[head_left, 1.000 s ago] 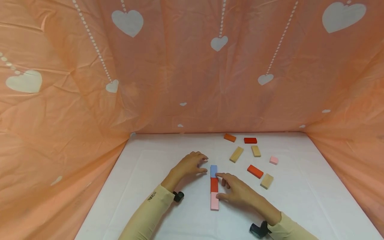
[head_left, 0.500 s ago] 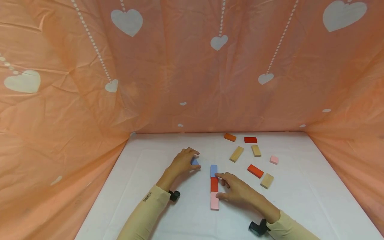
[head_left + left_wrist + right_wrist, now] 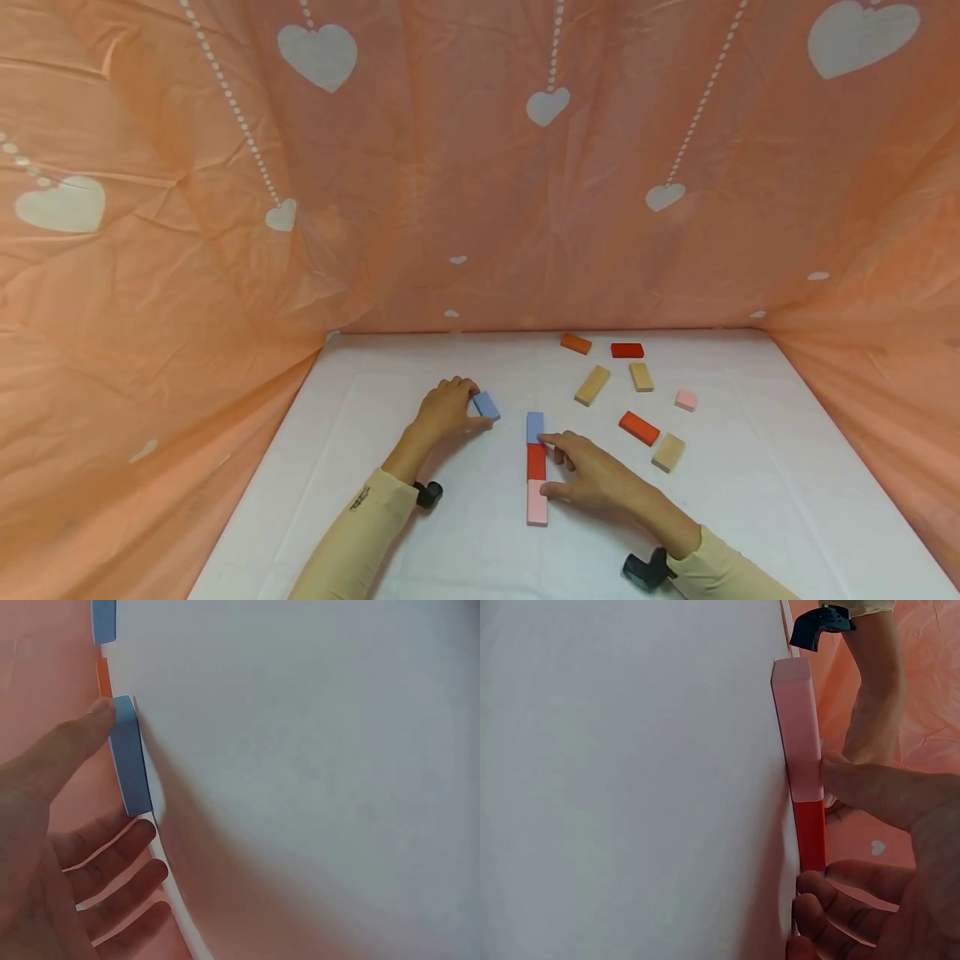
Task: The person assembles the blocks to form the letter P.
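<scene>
Three wooden blocks lie end to end in a row: a blue block (image 3: 535, 427) at the far end, a red block (image 3: 536, 462) in the middle, a pink block (image 3: 537, 503) nearest. My right hand (image 3: 596, 477) is beside the row, thumb touching the pink block and index fingertip at the blue one; its other fingers bend loosely. To the left of the row, my left hand (image 3: 444, 412) pinches a second blue block (image 3: 131, 756) by its two ends, between thumb and index finger. Whether that block is lifted off the table, I cannot tell.
Several loose blocks are scattered at the right and back of the white table (image 3: 360, 417), among them an orange block (image 3: 576, 343), a plain wood block (image 3: 592, 385) and a small pink block (image 3: 686, 400). An orange curtain (image 3: 495, 208) surrounds the table.
My left hand has moved left and slightly back, from beside the row to the second blue block, which was hidden before and now shows between its fingers. The right hand has stayed put.
</scene>
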A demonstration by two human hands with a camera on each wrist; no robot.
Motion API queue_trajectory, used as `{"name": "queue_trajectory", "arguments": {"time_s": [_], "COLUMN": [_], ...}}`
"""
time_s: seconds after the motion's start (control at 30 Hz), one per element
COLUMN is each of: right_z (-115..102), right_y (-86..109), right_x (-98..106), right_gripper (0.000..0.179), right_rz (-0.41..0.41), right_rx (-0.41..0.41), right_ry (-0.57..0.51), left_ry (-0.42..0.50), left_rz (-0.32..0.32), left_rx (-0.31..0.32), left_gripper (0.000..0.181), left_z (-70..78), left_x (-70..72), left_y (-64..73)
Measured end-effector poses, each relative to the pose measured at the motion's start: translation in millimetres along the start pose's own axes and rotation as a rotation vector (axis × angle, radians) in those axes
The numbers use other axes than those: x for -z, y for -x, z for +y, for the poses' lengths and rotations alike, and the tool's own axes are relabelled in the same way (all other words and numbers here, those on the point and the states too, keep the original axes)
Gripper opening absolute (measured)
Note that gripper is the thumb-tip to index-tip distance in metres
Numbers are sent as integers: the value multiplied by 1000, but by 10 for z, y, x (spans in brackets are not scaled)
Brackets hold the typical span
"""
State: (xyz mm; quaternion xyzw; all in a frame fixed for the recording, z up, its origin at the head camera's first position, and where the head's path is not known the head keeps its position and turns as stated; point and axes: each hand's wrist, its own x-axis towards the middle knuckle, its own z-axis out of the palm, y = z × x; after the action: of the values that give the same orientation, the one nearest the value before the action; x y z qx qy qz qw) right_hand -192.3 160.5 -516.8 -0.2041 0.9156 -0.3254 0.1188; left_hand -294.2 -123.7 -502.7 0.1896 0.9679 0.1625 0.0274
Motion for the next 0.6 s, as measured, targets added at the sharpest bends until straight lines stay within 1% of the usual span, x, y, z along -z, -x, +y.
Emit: {"name": "queue_trajectory", "arguments": {"time_s": [0.2,0.37,0.53,0.6], "right_z": [14,13,5,5], "right_y": [-8,-14,-20,-18], "right_x": [-6,-8,-2,1], "right_gripper": [78,78,79,79], "right_rz": [1,-6,-4,-2], "right_rx": [-3,-7,-5,0], "right_ry": [3,6,14,14], "left_ry": [1,7,32,48], "left_rz": [-2,0,7,0], "left_rx": [1,-14,-44,-48], "left_gripper": [61,60,60,60], "left_z": [3,17,58,90], "left_x": [5,0,7,19], "left_y": [-16,-39,-109,-137]}}
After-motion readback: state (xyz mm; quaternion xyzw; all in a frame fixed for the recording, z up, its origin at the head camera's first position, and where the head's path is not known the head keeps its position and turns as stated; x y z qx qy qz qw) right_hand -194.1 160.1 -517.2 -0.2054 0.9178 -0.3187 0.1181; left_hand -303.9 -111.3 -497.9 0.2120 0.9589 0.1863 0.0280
